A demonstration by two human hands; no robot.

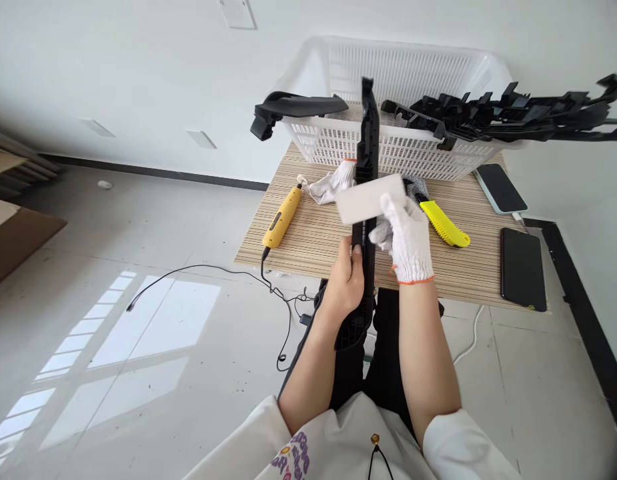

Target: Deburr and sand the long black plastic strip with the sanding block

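My bare left hand is wrapped around a long black plastic trim piece, which stands lengthwise in front of me, its lower end over my lap. In a white knit glove with an orange cuff, my right hand pinches a flat whitish rectangular pad. The pad lies across the trim piece and hides part of it; whether the two touch, I cannot tell. Just right of the gloved hand is a yellow-handled utility knife. A second white glove rests left of the trim.
A white plastic basket stands at the table's back, with black trim parts jutting over its right rim and another black part at its left. On the wooden table lie a yellow corded rotary tool and two phones.
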